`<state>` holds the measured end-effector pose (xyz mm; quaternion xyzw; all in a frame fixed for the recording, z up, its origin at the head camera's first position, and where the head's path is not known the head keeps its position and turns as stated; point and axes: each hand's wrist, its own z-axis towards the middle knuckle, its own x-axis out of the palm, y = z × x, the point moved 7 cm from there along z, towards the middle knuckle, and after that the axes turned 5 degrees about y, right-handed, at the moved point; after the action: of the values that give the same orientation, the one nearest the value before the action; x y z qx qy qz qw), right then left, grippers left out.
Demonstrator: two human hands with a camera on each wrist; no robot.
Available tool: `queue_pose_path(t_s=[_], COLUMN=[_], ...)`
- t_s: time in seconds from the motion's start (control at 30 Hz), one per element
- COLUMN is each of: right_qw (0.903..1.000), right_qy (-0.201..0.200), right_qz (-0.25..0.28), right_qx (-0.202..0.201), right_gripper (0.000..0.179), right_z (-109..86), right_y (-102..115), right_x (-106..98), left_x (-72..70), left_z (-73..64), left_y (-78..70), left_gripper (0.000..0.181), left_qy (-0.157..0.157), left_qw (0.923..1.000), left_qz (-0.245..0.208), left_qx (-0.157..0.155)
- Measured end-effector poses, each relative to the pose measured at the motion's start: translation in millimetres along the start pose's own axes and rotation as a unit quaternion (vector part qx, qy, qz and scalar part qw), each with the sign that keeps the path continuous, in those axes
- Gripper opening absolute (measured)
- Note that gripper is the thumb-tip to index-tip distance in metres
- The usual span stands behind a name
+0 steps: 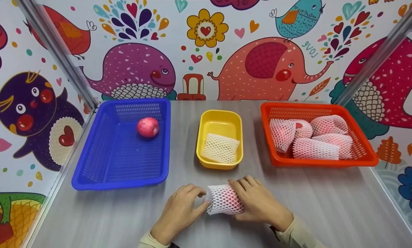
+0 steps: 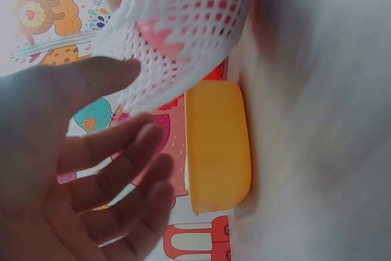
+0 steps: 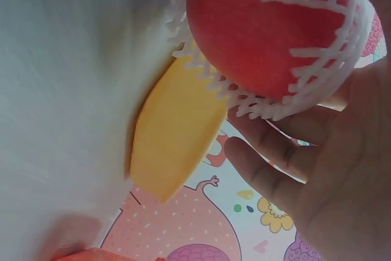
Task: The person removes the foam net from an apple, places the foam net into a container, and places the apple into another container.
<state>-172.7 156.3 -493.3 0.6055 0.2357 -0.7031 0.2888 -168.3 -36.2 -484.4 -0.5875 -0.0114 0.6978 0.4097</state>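
My right hand [image 1: 259, 201] grips a red apple [image 3: 263, 35] in a white foam net sleeve [image 1: 223, 199], low over the table in front of the yellow tub. In the right wrist view, the apple shows bare through the sleeve's opening, and the fingers curve around its side. The sleeve's loose end extends past the apple toward my left hand [image 1: 183, 206]. That hand's thumb lies at the sleeve's edge, with its other fingers loosely bent and spread apart below the mesh in the left wrist view.
A blue basket [image 1: 121, 184] at left holds one bare apple [image 1: 148, 127]. The yellow tub [image 1: 219, 165] in the middle contains flat foam net sleeves [image 1: 221, 148]. At right, a red-orange basket [image 1: 324, 162] holds several net-wrapped apples [image 1: 316, 146]. Patterned panels [image 1: 206, 51] stand around the table.
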Motion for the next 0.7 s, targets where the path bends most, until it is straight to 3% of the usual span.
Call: queue_pose_path(t_s=[0.2,0.4,0.7], right_qw=[0.9998,0.9996,0.9994], right_qy=[-0.016,-0.022,-0.034], right_qz=[-0.004,-0.009,0.002], right_qx=[0.010,0.013,0.001], right_gripper=[0.093,0.095,0.098], right_z=[0.4,2.0,4.9], right_y=[-2,0,5], right_x=[-6,-8,-16], left_x=[0.8,6.7,16.4], left_z=[3.8,6.5,10.3], left_y=[-8.4,-15.7,-16.2], left_gripper=[0.006,0.015,0.033], left_qy=[-0.014,0.006,0.061], left_qw=[0.9975,0.9945,0.9944], left_qz=[-0.058,-0.069,-0.051], left_qx=[0.039,0.078,0.070])
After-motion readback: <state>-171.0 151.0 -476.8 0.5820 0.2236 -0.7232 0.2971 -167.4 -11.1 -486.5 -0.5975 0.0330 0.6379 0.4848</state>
